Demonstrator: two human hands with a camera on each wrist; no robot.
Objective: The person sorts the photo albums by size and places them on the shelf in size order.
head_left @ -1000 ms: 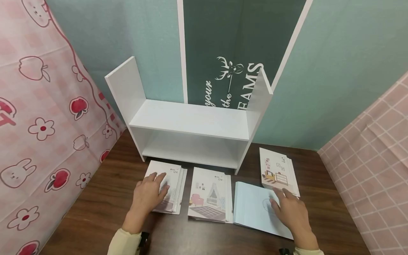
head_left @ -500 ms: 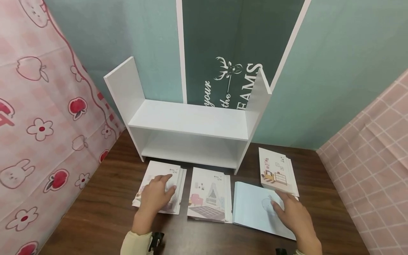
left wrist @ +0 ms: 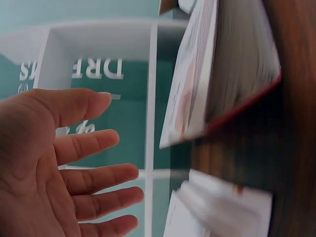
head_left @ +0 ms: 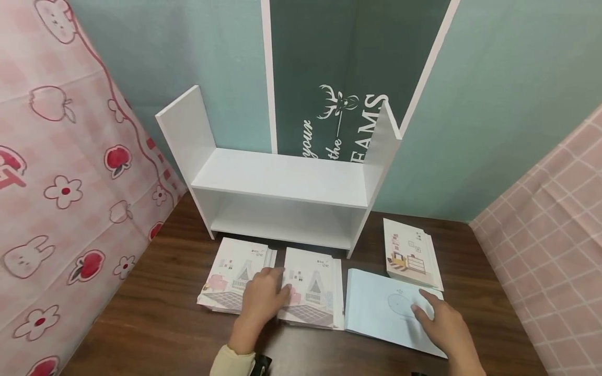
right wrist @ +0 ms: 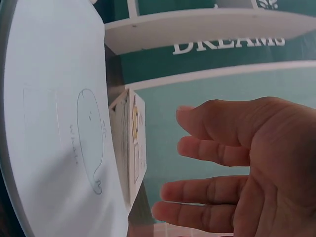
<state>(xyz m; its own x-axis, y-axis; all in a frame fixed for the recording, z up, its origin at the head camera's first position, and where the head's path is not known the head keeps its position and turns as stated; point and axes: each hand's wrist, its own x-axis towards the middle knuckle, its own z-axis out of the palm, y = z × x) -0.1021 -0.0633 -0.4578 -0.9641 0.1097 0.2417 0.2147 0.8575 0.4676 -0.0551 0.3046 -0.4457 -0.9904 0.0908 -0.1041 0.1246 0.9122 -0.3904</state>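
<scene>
The left book [head_left: 228, 266] lies on the bench [head_left: 160, 277] in front of the white shelf [head_left: 282, 175]; its printed cover, largely covered by the left hand a second ago, now shows most of its pink chair and tent. That left hand [head_left: 262, 296] has moved rightward, now over the gap between this book and the middle book [head_left: 310, 287], fingers spread wide and gripping nothing. The middle book lies in the same place, its left edge partly hidden by the fingers. Just right of it is the pale blue pad [head_left: 376, 308], unmoved, its line drawing now less covered. The right hand [head_left: 444, 324] has slid slightly right and nearer, above the pad's right end, fingers extended, thumb apart, holding nothing. The right book [head_left: 408, 250] remains beyond the pad, on the far right.
</scene>
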